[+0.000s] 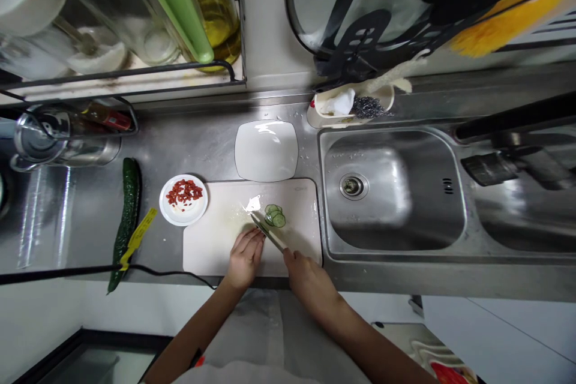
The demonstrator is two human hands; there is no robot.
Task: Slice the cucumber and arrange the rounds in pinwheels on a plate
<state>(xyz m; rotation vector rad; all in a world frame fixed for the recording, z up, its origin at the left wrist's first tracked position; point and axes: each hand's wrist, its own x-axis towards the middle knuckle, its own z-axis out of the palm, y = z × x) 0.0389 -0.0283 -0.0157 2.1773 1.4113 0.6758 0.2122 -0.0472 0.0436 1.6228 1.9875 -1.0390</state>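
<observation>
My right hand (306,279) is closed round the handle of a knife (265,229), whose blade slants up to the left over a white cutting board (211,246). Several green cucumber slices (275,215) lie on the board just right of the blade. My left hand (245,255) rests on the board beside the blade, fingers curled and pointing toward the knife; whether it holds a cucumber piece is hidden. A whole cucumber (126,216) lies on the steel counter at the left.
A small round dish of red berries (183,199) sits left of the board, an empty white plate (266,150) behind it. A steel sink (391,192) lies to the right. A black cable (67,271) and yellow tag (137,237) cross the counter's front.
</observation>
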